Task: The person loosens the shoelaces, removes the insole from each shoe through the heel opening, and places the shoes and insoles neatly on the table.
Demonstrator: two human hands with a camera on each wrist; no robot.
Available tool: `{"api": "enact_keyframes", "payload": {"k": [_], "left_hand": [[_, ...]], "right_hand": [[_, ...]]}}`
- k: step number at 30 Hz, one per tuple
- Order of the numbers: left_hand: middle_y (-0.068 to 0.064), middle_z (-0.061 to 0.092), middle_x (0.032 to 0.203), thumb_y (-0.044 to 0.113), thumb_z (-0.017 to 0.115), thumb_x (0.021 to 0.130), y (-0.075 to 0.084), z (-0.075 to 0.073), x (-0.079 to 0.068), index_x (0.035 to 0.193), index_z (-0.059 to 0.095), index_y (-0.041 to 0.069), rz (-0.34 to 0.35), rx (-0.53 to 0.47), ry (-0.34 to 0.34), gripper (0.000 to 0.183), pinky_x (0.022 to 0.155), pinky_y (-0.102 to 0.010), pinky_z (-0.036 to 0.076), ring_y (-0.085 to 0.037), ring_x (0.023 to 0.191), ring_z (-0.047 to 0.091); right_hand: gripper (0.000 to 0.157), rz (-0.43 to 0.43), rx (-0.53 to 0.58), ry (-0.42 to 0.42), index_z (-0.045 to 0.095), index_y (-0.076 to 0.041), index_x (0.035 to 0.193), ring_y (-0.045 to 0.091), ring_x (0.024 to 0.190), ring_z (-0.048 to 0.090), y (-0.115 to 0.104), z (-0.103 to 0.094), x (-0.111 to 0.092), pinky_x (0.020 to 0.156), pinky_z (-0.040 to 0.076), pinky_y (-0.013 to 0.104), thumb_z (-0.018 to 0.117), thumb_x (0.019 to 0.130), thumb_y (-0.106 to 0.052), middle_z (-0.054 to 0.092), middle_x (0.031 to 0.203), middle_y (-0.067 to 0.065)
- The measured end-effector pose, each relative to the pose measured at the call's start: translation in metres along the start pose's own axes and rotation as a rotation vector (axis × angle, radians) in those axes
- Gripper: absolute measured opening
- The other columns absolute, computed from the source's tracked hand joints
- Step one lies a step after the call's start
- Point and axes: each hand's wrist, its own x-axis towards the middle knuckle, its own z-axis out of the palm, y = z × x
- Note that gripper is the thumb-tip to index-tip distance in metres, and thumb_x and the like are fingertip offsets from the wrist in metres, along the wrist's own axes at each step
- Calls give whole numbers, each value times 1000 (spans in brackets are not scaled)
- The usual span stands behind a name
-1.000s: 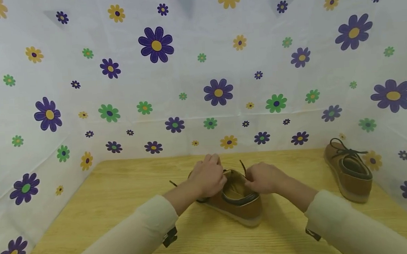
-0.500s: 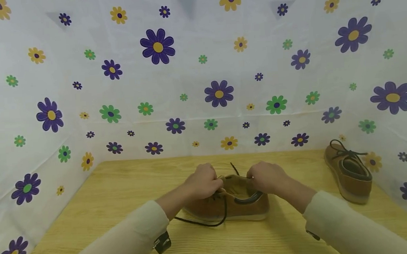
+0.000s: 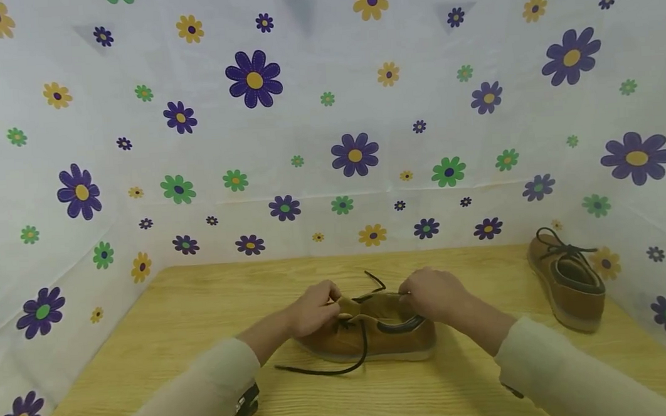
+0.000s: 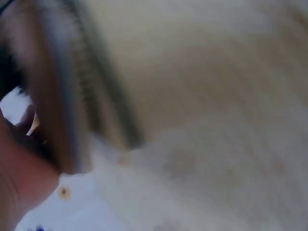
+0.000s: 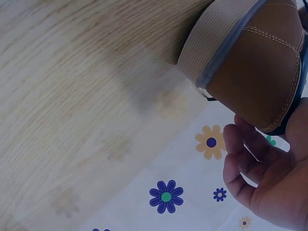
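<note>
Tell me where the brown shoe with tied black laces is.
In the head view, that brown shoe stands far right on the yellow wooden table, beside white flowered cloth.

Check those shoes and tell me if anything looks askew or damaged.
The low brown leather shoe at centre stands out: its thin black cord lace is untied, one end trailing over the yellowish wooden table, whereas the matching brown leather shoe at right has a tied bow. I see no damage.

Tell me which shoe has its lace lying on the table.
The shoe between the hands: its lace trails onto the table; the shoe at far right has its lace tied.
</note>
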Motion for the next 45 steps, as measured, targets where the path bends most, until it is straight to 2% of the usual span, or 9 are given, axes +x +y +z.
{"api": "enact_keyframes", "payload": {"k": [2, 5, 9, 12, 16, 21, 26, 36, 45], "left_hand": [[-3, 57, 99, 21, 34, 93, -5, 11, -3, 110, 54, 9, -3, 87, 12, 28, 76, -35, 42, -17, 85, 52], [2, 61, 99, 27, 30, 94, -8, 23, -7, 113, 56, 15, 5, 283, 79, 35, 80, -36, 45, -16, 92, 56], [5, 60, 90, 27, 33, 91, -9, 29, -8, 103, 58, 17, -10, 353, 176, 30, 77, -36, 44, -14, 84, 56], [5, 58, 86, 28, 34, 90, -8, 31, -10, 99, 57, 17, -13, 385, 195, 27, 75, -35, 44, -13, 80, 54], [2, 61, 92, 29, 33, 92, -6, 31, -11, 104, 58, 15, 7, 428, 198, 31, 77, -38, 45, -17, 86, 57], [-2, 63, 101, 30, 32, 92, -4, 31, -10, 111, 58, 13, -2, 447, 206, 36, 83, -42, 46, -21, 97, 59], [-2, 63, 103, 31, 31, 92, -7, 34, -9, 112, 57, 14, -8, 461, 209, 37, 81, -42, 45, -21, 97, 58], [2, 61, 94, 30, 39, 86, -10, 34, -10, 102, 59, 14, 52, 465, 248, 30, 74, -36, 42, -15, 84, 55], [1, 62, 96, 32, 38, 88, -10, 36, -11, 105, 59, 13, 65, 488, 249, 33, 76, -36, 44, -15, 86, 56]], "right_hand": [[14, -20, -15, 20, 73, -20, 88, 7, 65, 50, -1, 1, 0, 53, 41, 27, 60, 89, -25, 65, 81, -6], [15, -43, -34, 46, 73, -18, 85, 8, 68, 52, -2, 2, -1, 56, 42, 27, 60, 89, -24, 63, 79, -5], [12, -82, -42, 86, 71, -16, 84, 8, 69, 53, -2, 0, -1, 58, 43, 26, 63, 87, -24, 60, 76, -6], [9, -163, -48, 168, 71, -15, 88, 10, 70, 56, -4, -2, 0, 59, 46, 26, 63, 85, -17, 61, 78, -4], [23, -283, -21, 257, 72, -15, 94, 13, 76, 63, -9, -10, 3, 66, 51, 27, 54, 83, -4, 66, 84, -2], [30, -385, 129, 87, 74, -12, 91, 14, 79, 65, -23, -25, 8, 71, 52, 29, 47, 84, 1, 70, 86, -1], [26, -346, 191, -121, 74, -9, 86, 14, 76, 64, -30, -28, 13, 68, 51, 27, 49, 83, 0, 70, 82, 0], [36, -234, 171, -215, 73, -6, 98, 27, 102, 64, -21, -12, 26, 84, 51, 38, 40, 84, 1, 71, 100, 7], [35, -193, 238, -290, 72, -10, 93, 22, 93, 65, -17, -6, 34, 80, 51, 36, 40, 83, 0, 70, 92, 2]]}}
